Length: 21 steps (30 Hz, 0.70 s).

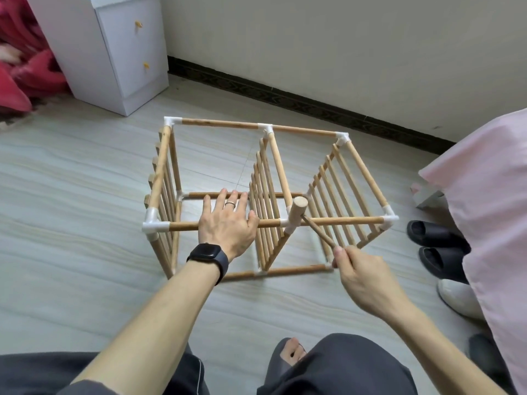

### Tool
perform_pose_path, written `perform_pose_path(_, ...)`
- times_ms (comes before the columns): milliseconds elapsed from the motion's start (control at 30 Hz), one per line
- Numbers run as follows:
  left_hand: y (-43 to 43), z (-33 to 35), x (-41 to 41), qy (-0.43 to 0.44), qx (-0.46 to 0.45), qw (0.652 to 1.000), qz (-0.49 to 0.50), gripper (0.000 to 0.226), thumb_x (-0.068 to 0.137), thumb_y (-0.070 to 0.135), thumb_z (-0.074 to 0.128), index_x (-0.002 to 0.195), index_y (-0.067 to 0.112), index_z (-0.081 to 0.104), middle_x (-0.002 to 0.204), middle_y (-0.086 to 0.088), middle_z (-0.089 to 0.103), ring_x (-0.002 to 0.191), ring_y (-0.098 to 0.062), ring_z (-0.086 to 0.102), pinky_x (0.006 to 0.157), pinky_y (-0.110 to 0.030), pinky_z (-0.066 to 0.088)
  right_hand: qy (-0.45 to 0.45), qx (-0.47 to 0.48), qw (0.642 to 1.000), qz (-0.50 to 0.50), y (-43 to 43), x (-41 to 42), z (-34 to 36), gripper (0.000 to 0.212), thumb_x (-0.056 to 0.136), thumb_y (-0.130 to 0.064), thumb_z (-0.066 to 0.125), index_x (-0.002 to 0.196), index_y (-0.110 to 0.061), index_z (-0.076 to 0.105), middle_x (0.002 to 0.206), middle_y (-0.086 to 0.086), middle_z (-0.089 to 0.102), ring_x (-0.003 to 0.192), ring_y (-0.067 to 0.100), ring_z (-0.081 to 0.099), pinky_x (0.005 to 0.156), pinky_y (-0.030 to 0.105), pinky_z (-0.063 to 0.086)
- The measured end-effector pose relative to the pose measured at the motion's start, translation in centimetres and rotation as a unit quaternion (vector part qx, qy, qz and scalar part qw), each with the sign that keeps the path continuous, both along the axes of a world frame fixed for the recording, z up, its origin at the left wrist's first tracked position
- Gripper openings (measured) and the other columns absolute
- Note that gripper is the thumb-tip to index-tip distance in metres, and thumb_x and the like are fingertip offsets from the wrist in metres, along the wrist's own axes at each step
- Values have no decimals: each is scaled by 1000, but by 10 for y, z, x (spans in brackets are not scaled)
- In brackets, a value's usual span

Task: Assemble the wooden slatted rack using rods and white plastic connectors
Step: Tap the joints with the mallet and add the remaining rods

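The wooden slatted rack (219,125) stands on the floor, three slatted panels joined by rods and white plastic connectors (154,225). My left hand (228,220) lies flat with straight fingers on the near top rod, between the left and middle panels. My right hand (362,276) grips the handle of a small wooden mallet (298,212). The mallet head sits on the white connector at the near top of the middle panel.
A white two-drawer cabinet (114,52) stands at the back left beside red fabric (25,72). A pink bedsheet (490,195) hangs at the right, with black slippers (433,238) and a white shoe (459,297) under it. My knees fill the bottom edge.
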<state>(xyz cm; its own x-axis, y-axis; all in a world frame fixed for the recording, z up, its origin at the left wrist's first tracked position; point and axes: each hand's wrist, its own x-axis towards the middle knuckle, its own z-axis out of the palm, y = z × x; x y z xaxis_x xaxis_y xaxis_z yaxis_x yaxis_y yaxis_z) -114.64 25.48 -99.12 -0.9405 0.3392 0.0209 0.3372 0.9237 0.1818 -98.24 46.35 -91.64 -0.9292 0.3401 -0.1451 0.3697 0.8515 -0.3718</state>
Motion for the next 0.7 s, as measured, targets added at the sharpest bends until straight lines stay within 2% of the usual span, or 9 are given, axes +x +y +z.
perform_pose_path(100, 0, -2, -1, 3, -1, 1000, 3, 66, 99, 48, 14, 158, 22, 27, 162, -2, 32, 153, -23, 18, 122, -54, 10, 159, -46, 986, 16, 5, -5, 25, 41, 106, -45, 36, 77, -28, 60, 60, -11, 62, 54, 8, 57, 49, 17, 38)
perform_pose_path(200, 0, -3, -1, 2, -3, 1000, 3, 66, 99, 49, 15, 157, 23, 30, 162, -2, 34, 153, -24, 19, 122, -54, 11, 351, -121, 929, -4, -2, -1, 20, 36, 109, -39, 32, 81, -27, 53, 57, 0, 51, 45, 9, 46, 42, 15, 31)
perform_pose_path(267, 1, -3, -1, 2, -4, 1000, 5, 66, 98, 49, 13, 157, 23, 30, 162, -2, 33, 153, -24, 19, 122, -54, 11, 293, -102, 951, -19, -9, 4, -3, 33, 110, -30, 28, 84, -24, 47, 57, -2, 48, 48, 8, 47, 47, 19, 37)
perform_pose_path(333, 1, -2, -1, -2, -7, 1000, 3, 69, 96, 50, 9, 157, 24, 29, 162, -2, 33, 153, -24, 18, 122, -54, 11, 49, -45, 998, 4, -9, 9, -22, 34, 108, -37, 24, 87, -24, 48, 67, -1, 59, 59, 14, 56, 57, 35, 47)
perform_pose_path(367, 1, -2, -1, -1, -7, 1000, 2, 72, 94, 50, 5, 157, 24, 29, 162, -3, 33, 153, -24, 18, 122, -54, 11, 18, -53, 998, 7, -6, 11, -25, 38, 106, -44, 24, 86, -26, 50, 67, -1, 61, 60, 15, 57, 59, 38, 49)
perform_pose_path(500, 1, 0, -1, -1, -6, 1000, 3, 79, 89, 51, 1, 155, 24, 34, 160, -3, 37, 152, -24, 21, 121, -54, 12, 332, -120, 935, -11, -7, 13, -17, 40, 107, -51, 24, 83, -30, 48, 59, 1, 52, 45, 14, 45, 39, 24, 33)
perform_pose_path(533, 1, -1, -1, 0, -7, 1000, 3, 76, 91, 50, 3, 155, 23, 35, 160, -3, 38, 152, -24, 22, 121, -54, 13, 332, -125, 935, -11, -10, 13, -18, 43, 107, -53, 22, 84, -26, 47, 57, 2, 48, 46, 17, 45, 40, 27, 33)
perform_pose_path(633, 0, -2, 0, 3, -10, 1000, 7, 67, 97, 49, 13, 154, 23, 36, 159, -3, 40, 152, -24, 23, 121, -54, 13, 62, -49, 997, 7, -9, 13, -27, 47, 104, -54, 20, 84, -23, 49, 61, 0, 59, 55, 17, 57, 51, 36, 41)
perform_pose_path(700, 1, -3, 0, 3, -11, 1000, 9, 67, 97, 49, 13, 154, 23, 36, 158, -3, 40, 152, -25, 23, 121, -54, 13, 162, -75, 984, -13, -2, 12, -29, 42, 106, -48, 25, 82, -27, 52, 61, -3, 60, 53, 12, 56, 48, 24, 36)
